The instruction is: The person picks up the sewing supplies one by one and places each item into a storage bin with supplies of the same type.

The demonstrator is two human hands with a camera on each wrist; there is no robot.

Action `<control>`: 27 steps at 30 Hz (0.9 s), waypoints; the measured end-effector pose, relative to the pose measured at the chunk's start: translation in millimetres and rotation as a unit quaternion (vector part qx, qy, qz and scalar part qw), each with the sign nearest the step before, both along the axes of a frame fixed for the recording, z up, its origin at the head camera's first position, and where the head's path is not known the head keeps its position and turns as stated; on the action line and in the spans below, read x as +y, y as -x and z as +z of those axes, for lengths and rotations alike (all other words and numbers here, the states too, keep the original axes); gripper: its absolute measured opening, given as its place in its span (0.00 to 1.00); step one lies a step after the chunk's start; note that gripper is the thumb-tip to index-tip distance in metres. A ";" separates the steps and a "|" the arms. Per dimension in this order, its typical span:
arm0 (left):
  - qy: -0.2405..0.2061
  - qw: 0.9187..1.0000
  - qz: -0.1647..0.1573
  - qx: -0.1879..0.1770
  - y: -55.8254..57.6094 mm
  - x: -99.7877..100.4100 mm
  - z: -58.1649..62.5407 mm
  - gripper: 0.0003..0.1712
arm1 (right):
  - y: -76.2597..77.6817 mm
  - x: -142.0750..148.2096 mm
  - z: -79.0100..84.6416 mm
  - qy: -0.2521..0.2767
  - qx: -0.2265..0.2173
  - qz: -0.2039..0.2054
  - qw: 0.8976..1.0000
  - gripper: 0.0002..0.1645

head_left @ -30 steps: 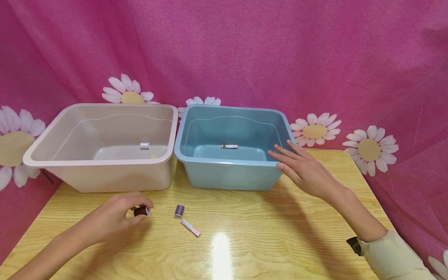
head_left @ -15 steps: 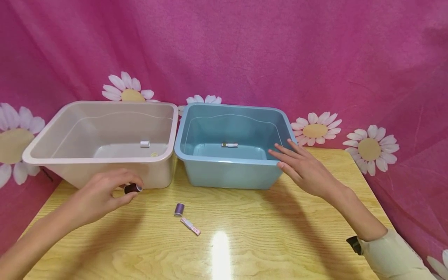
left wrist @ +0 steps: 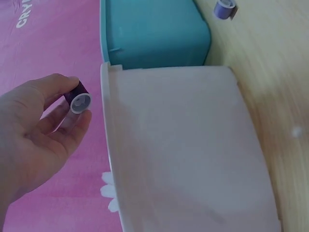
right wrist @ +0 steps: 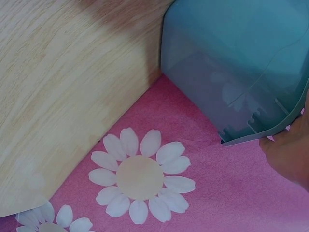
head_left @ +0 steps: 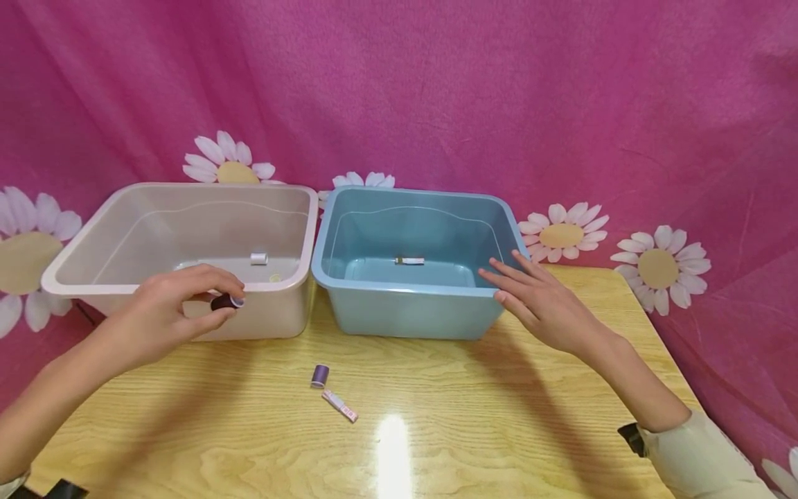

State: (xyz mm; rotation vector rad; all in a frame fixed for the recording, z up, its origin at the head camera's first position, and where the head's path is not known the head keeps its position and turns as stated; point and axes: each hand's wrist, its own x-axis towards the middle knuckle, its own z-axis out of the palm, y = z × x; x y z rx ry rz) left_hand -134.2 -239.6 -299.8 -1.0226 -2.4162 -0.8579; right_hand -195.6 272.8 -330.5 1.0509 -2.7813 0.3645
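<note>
My left hand (head_left: 168, 308) pinches a dark thread spool (head_left: 226, 302) between thumb and fingers, in front of the near rim of the pinkish-beige tub (head_left: 283, 305). In the left wrist view the dark spool (left wrist: 78, 98) shows its pale hollow end. My right hand (head_left: 551, 305) lies with spread, straight fingers over the right near corner of the blue tub (head_left: 411, 312). A white spool (head_left: 258, 258) and a small yellowish thing (head_left: 275, 278) lie inside the beige tub. Inside the blue one is a small white and brown stick-like piece (head_left: 409, 261).
On the wooden table (head_left: 474, 430), in front of the tubs, a purple thread spool (head_left: 320, 375) stands beside a pink and white folded strip (head_left: 339, 405). The tubs stand side by side. Behind them hangs a magenta cloth (head_left: 436, 90) with daisies.
My left hand has risen from low over the table, up and to the left, carrying the dark spool to the beige tub's near rim. The right hand has stayed in place.
</note>
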 end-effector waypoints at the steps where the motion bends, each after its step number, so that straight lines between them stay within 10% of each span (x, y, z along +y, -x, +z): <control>1: -0.002 1.000 0.005 -0.003 1.3 -0.3 2.1 0.25 | 0.0 0.1 -0.1 0.000 0.001 0.000 1.000 0.30; 16: -0.005 0.999 0.041 -0.032 35.7 -6.1 17.9 0.18 | 0.3 0.5 -1.6 0.000 0.006 0.001 1.000 0.30; 27: -0.024 0.987 0.076 -0.141 58.8 -9.6 19.3 0.12 | 0.4 0.3 -1.1 -0.002 0.003 0.001 1.000 0.30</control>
